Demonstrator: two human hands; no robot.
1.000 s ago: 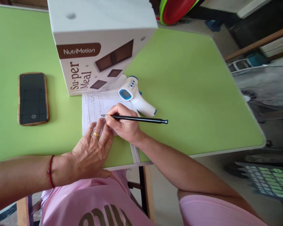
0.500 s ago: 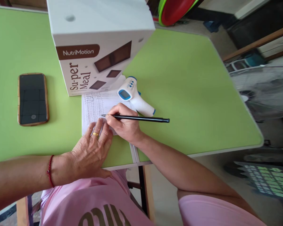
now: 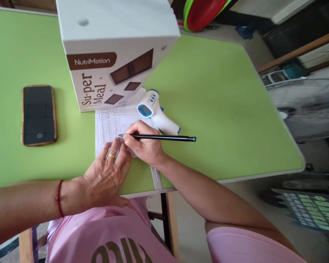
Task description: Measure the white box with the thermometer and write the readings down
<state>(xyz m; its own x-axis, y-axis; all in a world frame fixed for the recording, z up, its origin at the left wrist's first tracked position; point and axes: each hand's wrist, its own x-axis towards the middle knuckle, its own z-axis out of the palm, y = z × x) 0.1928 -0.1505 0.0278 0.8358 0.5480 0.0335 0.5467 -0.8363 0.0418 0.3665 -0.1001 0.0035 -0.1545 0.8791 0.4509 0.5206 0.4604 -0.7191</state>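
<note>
Black pen on the handwritten paper, left hand laid flat at its near edge

The paper (image 3: 126, 117), covered in rows of small handwriting at its left part, lies on the green table (image 3: 224, 106). The right hand (image 3: 148, 148) is over the paper's near right part, fingers closed around a black pen (image 3: 167, 137). The pen's tip is at the paper's writing, while its other end points right, well past the paper. The left hand (image 3: 105, 179) rests palm down, holding nothing, with its fingertips on the paper's near edge and its thumb out to the side. It wears a gold ring (image 3: 111, 156), and a red bracelet (image 3: 59, 199) circles the wrist.

A white thermometer (image 3: 157, 116) with a blue-framed screen lies at the paper's right side, its head overlapping the paper. Just beyond the paper stands a large white box (image 3: 117, 45) marked "NutriMotion"; whether its base is on the paper cannot be told. A phone (image 3: 39, 115) in a brown-edged case lies face up, apart from the paper, to its left.
</note>
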